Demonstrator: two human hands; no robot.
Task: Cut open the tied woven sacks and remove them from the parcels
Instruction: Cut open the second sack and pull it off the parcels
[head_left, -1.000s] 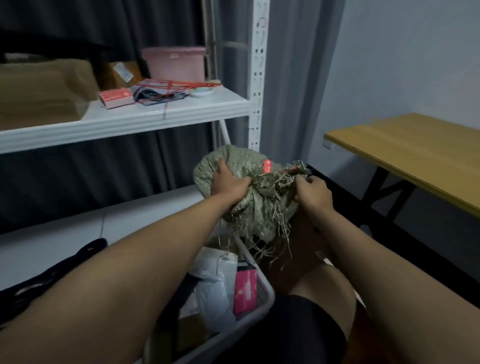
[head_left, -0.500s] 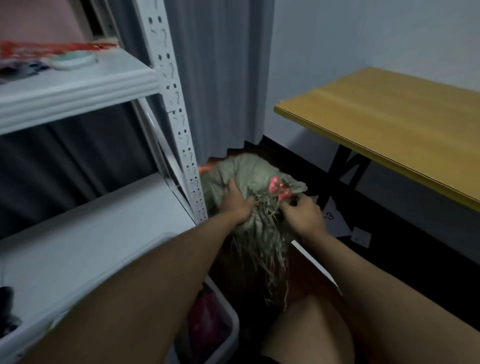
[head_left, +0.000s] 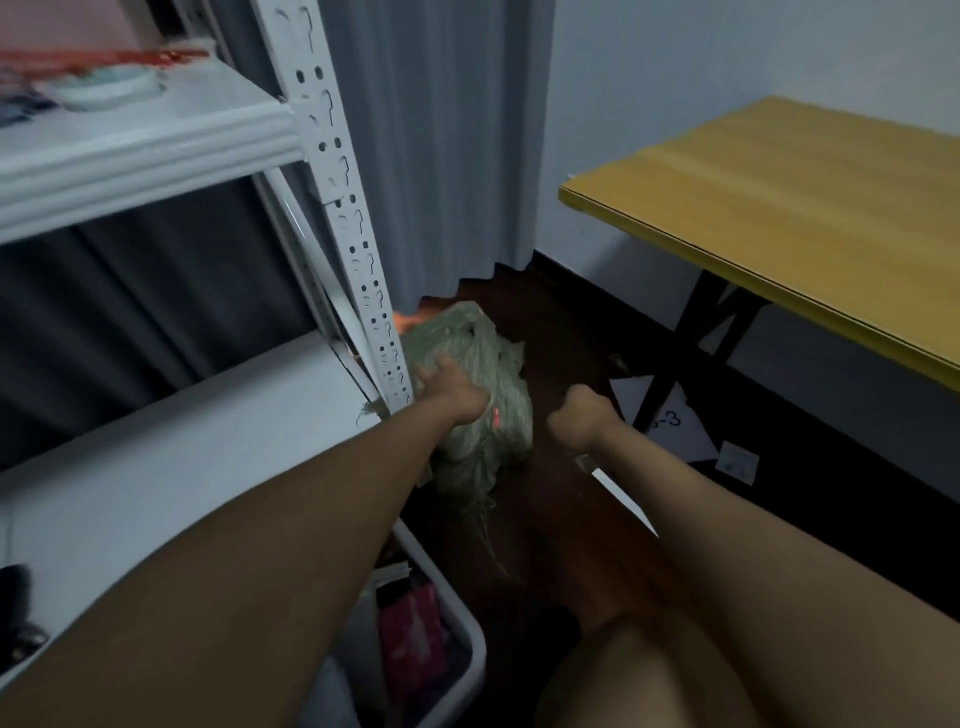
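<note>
The white rack fills the left of the view, its shelf boards running back to a perforated upright; a yellow table stands well apart on the right, with dark floor between them. A second ago the view looked straight at the rack; it has since swung right and down toward the floor corner by the curtain.

A white bin sits at the foot of the rack with a pink packet among its contents. The emptied-looking green sack, which was held up over the bin in both hands, is now low beside the upright, near or on the floor; which one cannot be told.

The left hand lies against the sack with its fingers spread and reaching forward, seemingly letting go or pushing it aside. The right hand has come off the sack and is apart from it, fingers curled into a loose fist; a pale blade shows just below the wrist, but whether the hand grips its handle cannot be told.

This reads as one sack being discarded in the corner, so its parcels are likely already out, probably in the bin. The next sack would be the following step.
</note>
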